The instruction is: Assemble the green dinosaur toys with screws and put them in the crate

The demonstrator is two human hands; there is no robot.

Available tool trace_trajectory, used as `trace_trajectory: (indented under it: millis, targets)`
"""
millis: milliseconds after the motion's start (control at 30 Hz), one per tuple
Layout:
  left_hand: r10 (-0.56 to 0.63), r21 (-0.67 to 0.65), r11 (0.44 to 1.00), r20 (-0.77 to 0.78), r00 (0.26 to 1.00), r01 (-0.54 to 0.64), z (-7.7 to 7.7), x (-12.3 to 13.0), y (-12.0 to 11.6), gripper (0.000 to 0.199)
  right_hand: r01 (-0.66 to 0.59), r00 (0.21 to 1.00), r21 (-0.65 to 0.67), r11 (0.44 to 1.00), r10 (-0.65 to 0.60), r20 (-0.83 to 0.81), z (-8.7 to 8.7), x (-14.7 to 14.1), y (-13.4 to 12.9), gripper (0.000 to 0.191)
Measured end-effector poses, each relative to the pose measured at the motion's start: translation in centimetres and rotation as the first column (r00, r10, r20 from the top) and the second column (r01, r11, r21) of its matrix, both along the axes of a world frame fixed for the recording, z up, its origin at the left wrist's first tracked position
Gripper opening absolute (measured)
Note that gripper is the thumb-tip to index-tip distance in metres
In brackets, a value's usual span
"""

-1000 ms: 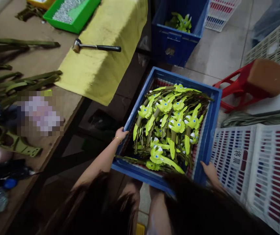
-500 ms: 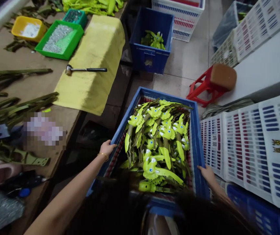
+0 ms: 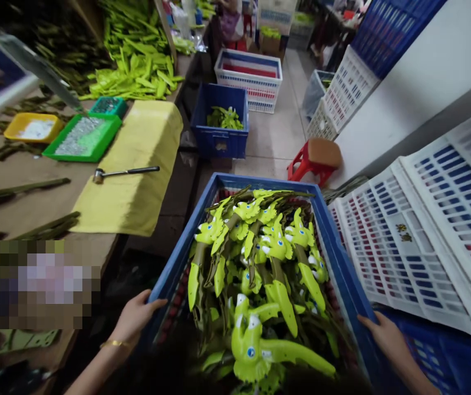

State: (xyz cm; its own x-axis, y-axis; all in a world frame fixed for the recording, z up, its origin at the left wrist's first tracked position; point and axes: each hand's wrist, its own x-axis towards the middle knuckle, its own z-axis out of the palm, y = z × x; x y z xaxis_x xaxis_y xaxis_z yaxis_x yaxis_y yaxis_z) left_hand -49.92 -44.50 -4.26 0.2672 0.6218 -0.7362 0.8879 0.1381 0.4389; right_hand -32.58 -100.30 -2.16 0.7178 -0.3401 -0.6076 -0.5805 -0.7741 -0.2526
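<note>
A blue crate (image 3: 180,249) fills the lower middle, heaped with lime-green toy pieces shaped like horned dinosaurs (image 3: 276,241) with blue eyes, white horns and dark olive parts. My left hand (image 3: 134,317) is closed on the crate's left rim, thumb over the top edge. On the opposite rim, my right hand (image 3: 383,336) grips in the same way, its fingers partly hidden outside the wall. The crate's near end is hidden by dark shadow and the frame's bottom edge.
At left stands a workbench (image 3: 91,216) with a yellow cloth (image 3: 145,137), a hammer (image 3: 126,171) and a green tray (image 3: 48,151). Ahead are a smaller blue bin (image 3: 221,144) and a white crate (image 3: 274,90). A red stool (image 3: 321,156) and stacked white baskets (image 3: 408,236) line the right.
The view has tilted up, showing more of the aisle ahead. The gripped crate and both hands appear larger and lower in the picture; both hands keep their hold on the rims.
</note>
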Motion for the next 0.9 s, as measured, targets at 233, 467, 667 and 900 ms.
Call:
trace_trajectory:
  millis: [233, 467, 667, 900]
  targets:
    - [-0.054, -0.013, 0.998, 0.081, 0.995, 0.055, 9.1, 0.2, 0.0, 0.033, 0.09, 0.996, 0.104, 0.991, -0.091, 0.009, 6.7, -0.7, -2.7, 0.052]
    - [-0.155, 0.276, 0.955, 0.144, 0.977, 0.111, 14.1, 0.2, -1.7, 0.037, 0.032, 0.991, 0.171, 0.985, -0.053, 0.121, 8.2, -2.5, -4.4, 0.052]
    - [-0.302, 0.452, 0.873, 0.211, 0.929, 0.181, 17.3, 5.3, -1.6, 0.032, -0.049, 0.971, 0.082, 0.995, 0.028, 0.237, 9.6, 0.6, -3.2, 0.058]
    - [-0.306, 0.469, 0.871, 0.289, 0.907, 0.145, 16.3, 14.9, 1.5, 0.039, -0.039, 0.956, -0.041, 0.998, 0.049, 0.291, 10.9, 7.5, 0.5, 0.056]
